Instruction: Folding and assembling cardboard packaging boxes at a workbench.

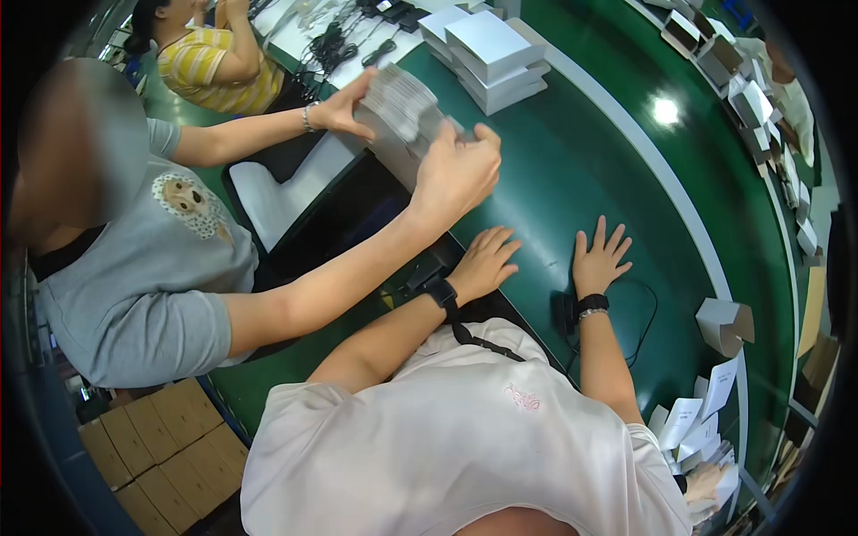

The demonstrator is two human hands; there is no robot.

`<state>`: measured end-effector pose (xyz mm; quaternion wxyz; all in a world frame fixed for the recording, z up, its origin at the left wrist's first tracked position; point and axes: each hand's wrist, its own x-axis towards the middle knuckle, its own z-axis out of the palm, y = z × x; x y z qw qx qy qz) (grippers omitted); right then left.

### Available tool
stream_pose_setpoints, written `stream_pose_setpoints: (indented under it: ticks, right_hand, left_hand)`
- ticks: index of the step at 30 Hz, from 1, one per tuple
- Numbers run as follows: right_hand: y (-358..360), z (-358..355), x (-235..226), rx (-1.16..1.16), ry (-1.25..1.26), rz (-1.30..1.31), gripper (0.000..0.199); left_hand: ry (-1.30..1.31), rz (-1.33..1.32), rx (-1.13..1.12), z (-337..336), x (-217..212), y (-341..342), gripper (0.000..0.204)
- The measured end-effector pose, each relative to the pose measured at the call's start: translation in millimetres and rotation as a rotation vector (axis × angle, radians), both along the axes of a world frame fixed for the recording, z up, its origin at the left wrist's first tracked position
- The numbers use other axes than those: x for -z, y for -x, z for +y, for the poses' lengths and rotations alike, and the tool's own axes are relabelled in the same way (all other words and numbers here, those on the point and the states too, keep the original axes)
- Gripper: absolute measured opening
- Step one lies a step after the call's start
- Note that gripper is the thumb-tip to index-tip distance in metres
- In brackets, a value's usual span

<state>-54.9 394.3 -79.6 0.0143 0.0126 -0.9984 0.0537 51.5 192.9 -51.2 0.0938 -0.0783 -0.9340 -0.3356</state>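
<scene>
My left hand [485, 263] rests near the edge of the green work surface [545, 170], fingers loosely apart and nothing in it. To its right, my right hand [601, 259] lies palm down with the fingers spread, also holding nothing. Each wrist wears a black band. Beside my right wrist sits a small black device [564, 313], partly hidden, and a thin black cable [655, 313] curves over the surface there. Ahead of my left hand, a co-worker's two hands grip a thick stack of folded paper [399, 107], slightly blurred.
White boxes [494, 46] are stacked at the far side. An open white carton [722, 323] stands on the right by the grey curved rail [661, 170]. White cartons [684, 422] and another person's hand are at lower right. Brown boxes [161, 438] stand lower left; black cables [332, 49] lie far left.
</scene>
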Motion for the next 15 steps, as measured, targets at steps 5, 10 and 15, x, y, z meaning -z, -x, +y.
stream_pose_setpoints:
  ticks: [5, 10, 15]
  right_hand:
    - [3.5, -1.0, -1.7, -0.003, 0.027, 0.013, 0.054]
    - [2.8, 3.5, -2.2, 0.001, 0.043, 0.014, 0.053]
    - [2.1, 4.0, -1.3, -0.001, 0.046, 0.026, 0.054]
  left_hand:
    - [0.172, 0.099, 0.031, -2.9, 31.8, 4.9, 0.025]
    - [0.192, 0.102, 0.061, -1.3, 33.8, 6.4, 0.026]
    - [0.197, 0.108, 0.089, -4.7, 36.3, 5.1, 0.027]
